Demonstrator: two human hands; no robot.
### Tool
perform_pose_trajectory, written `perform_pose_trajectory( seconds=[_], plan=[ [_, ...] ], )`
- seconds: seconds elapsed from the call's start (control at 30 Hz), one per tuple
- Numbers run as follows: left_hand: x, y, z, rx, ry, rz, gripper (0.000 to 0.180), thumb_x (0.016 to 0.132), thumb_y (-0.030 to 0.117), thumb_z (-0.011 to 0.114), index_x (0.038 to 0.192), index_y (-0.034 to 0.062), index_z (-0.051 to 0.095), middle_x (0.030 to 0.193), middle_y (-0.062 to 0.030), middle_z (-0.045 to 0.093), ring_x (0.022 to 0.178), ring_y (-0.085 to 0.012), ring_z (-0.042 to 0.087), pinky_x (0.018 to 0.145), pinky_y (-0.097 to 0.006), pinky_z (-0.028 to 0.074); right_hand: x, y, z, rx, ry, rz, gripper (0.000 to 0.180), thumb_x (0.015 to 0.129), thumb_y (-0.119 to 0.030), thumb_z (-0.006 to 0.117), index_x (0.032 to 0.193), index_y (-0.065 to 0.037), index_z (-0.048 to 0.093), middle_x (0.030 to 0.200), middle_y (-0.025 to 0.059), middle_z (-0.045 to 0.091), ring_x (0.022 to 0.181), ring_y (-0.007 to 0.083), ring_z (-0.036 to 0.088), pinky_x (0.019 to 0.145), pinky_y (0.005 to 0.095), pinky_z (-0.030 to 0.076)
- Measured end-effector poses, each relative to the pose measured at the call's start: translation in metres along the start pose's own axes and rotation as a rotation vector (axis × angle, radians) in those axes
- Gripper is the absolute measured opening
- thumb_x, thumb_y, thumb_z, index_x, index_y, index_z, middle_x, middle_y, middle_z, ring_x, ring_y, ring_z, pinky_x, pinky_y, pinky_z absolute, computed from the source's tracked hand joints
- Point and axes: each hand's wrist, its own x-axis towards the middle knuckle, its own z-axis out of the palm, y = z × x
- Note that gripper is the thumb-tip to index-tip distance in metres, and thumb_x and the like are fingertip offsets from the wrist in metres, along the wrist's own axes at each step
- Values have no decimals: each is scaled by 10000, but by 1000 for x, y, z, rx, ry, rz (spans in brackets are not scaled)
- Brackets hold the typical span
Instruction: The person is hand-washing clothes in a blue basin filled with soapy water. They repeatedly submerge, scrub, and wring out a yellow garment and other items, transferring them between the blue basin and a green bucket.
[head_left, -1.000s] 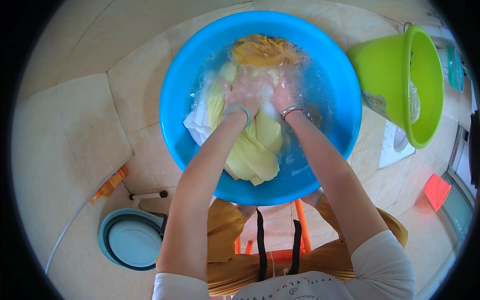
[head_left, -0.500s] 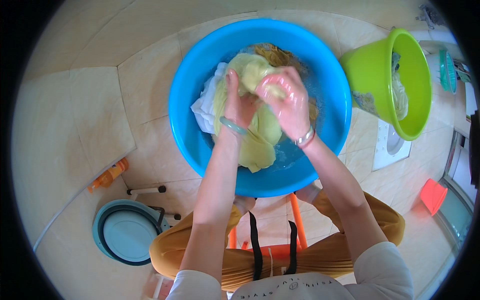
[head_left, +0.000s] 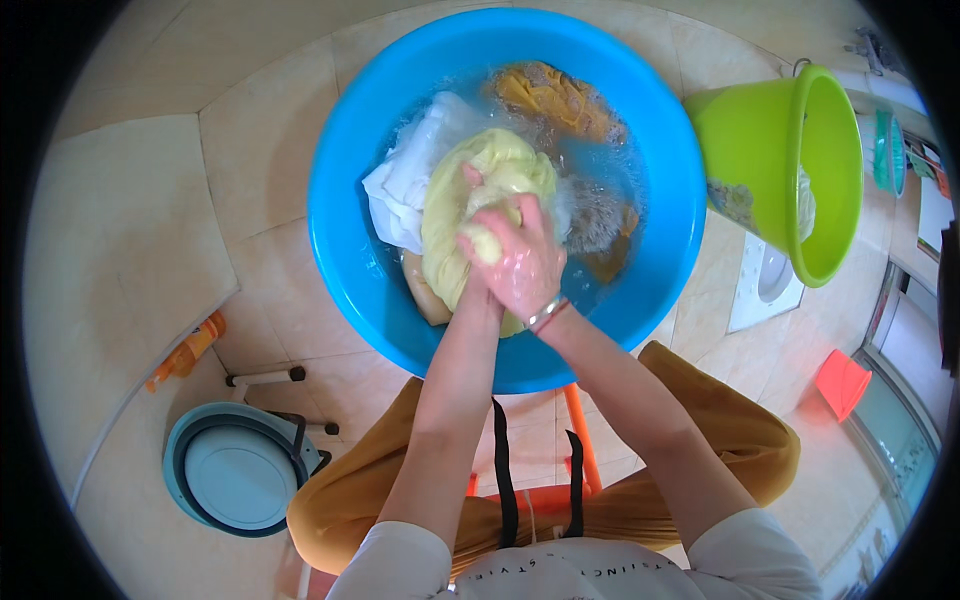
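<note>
Both hands meet over the blue plastic basin (head_left: 345, 260), bunching a wet pale-yellow garment (head_left: 470, 190) lifted partly above the soapy water. The right hand (head_left: 525, 265), slick and glossy, is closed over a wad of the cloth; the left hand (head_left: 478, 225), mostly hidden beneath it, grips the same fold. White cloth (head_left: 405, 185) lies left, mustard fabric (head_left: 550, 100) soaks far. A lime-green bucket (head_left: 770, 160) stands right.
</note>
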Motion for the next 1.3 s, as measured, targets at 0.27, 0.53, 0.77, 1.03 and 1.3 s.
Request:
perform_pose_trajectory(
  seconds=[0.27, 0.53, 0.77, 1.03, 1.3],
  plan=[
    [46, -18, -11, -159, 222, 12, 554, 963, 487, 478, 1284, 37, 519, 1249, -108, 585, 1135, -232, 574, 948, -355, 485, 74, 47, 39, -249, -114, 97, 277, 795, -333, 655, 954, -106, 658, 1028, 131, 633, 865, 347, 653, 737, 451, 537],
    [66, -10, 23, 166, 574, -106, 566, 983, 481, 401, 1326, 39, 487, 1250, -85, 589, 1137, -238, 567, 938, -381, 482, 138, 61, 31, -380, -286, 256, 294, 886, -316, 560, 1065, -95, 630, 1190, 170, 573, 1031, 361, 612, 780, 478, 535],
    [46, 1, 17, -165, 29, -208, 515, 992, 485, 375, 1385, 158, 435, 1193, -85, 594, 1077, -236, 562, 937, -400, 466, 31, 31, -6, -145, -65, -92, 321, 889, -405, 593, 1037, -121, 613, 1137, 129, 487, 962, 346, 612, 688, 447, 552],
    [55, -10, 15, 32, 392, 52, 490, 948, 438, 492, 1264, 66, 530, 1099, -98, 631, 925, -207, 607, 760, -364, 515, 71, 41, 21, -267, -93, 39, 177, 874, -286, 592, 981, -151, 636, 1057, 143, 546, 769, 377, 653, 659, 455, 549],
    [63, -7, 46, 181, 672, -109, 440, 987, 397, 400, 1266, 84, 536, 1143, -71, 638, 1023, -219, 610, 842, -358, 511, 145, 91, 43, -562, -314, 88, 229, 899, -212, 525, 1061, -80, 618, 1042, 169, 633, 893, 369, 657, 722, 460, 547]
  ],
)
